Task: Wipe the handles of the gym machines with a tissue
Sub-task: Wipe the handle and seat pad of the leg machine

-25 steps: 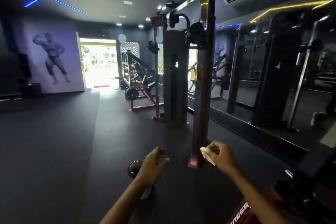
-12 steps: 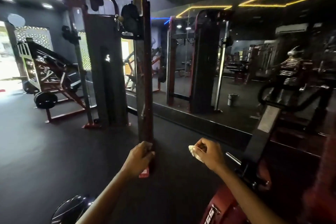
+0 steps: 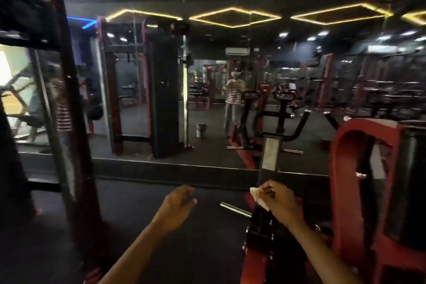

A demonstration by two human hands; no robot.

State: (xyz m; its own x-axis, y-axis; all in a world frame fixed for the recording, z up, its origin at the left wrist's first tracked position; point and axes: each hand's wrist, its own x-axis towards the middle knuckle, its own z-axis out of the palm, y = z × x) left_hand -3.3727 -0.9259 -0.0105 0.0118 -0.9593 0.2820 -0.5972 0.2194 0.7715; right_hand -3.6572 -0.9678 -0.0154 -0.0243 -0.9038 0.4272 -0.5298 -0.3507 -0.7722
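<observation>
Fingers of my right hand (image 3: 280,200) pinch the tissue (image 3: 259,198); my left hand (image 3: 178,205) hangs loosely curled, holding nothing. Blur suggests I may overshoot the machine's handle (image 3: 299,125).

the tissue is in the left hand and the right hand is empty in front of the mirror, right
Not quite. The head view shows the tissue pinched in the right hand; the left hand is the empty one. Both are in front of the mirror.
</observation>
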